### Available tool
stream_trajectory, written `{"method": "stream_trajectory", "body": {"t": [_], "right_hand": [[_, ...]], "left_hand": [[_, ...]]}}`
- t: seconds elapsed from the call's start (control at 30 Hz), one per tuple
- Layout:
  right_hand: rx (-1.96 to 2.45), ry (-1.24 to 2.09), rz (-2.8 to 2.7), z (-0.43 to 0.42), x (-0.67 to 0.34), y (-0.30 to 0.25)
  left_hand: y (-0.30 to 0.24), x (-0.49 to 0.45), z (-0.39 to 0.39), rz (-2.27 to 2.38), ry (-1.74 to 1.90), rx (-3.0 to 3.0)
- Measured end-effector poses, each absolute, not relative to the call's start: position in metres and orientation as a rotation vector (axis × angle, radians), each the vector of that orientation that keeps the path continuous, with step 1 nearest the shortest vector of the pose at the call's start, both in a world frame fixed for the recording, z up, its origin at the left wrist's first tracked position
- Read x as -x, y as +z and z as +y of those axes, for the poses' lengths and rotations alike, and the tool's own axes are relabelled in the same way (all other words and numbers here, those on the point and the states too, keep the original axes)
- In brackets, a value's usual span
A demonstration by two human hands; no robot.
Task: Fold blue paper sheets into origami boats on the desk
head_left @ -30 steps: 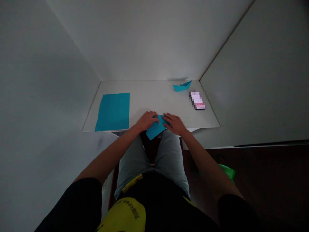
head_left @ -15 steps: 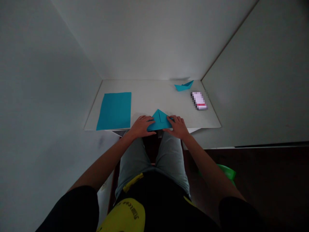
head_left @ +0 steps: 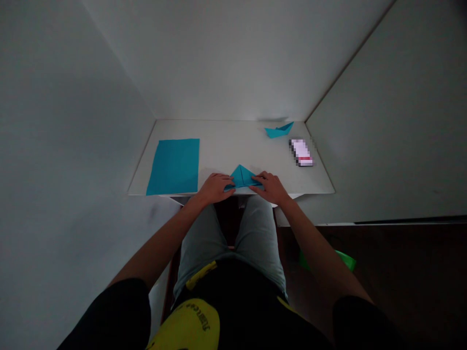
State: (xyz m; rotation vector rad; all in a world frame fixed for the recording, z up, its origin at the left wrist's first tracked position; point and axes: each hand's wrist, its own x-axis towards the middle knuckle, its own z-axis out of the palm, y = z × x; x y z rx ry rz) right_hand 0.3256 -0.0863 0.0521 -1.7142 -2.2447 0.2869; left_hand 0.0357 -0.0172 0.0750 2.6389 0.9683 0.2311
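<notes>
A blue folded paper triangle lies at the near edge of the white table. My left hand presses on its lower left corner with fingers bent. My right hand presses on its lower right corner, fingers curled over the bottom edge. Both hands grip the paper's lower edge between them.
A flat blue paper sheet lies on the table's left side. A finished blue paper boat sits at the far right, with a blurred phone-like object beside it. Walls close the table on three sides. A green object is on the floor.
The blue paper was turned from a slanted piece hanging off the edge to an upright triangle on the table. Its bottom strip now looks folded up, so the triangle is shorter.
</notes>
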Motion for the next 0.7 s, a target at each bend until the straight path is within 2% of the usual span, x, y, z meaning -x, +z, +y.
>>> {"method": "stream_trajectory", "body": {"t": [0.37,0.7], "right_hand": [[1.617,0.62,-2.197,-0.071,-0.346,0.061],[1.732,0.449,-2.088,-0.062,-0.333,0.052]], "left_hand": [[0.071,-0.032,-0.005,0.95,0.219,-2.538],[0.081,-0.041,-0.006,1.123,0.128,-2.475]]}}
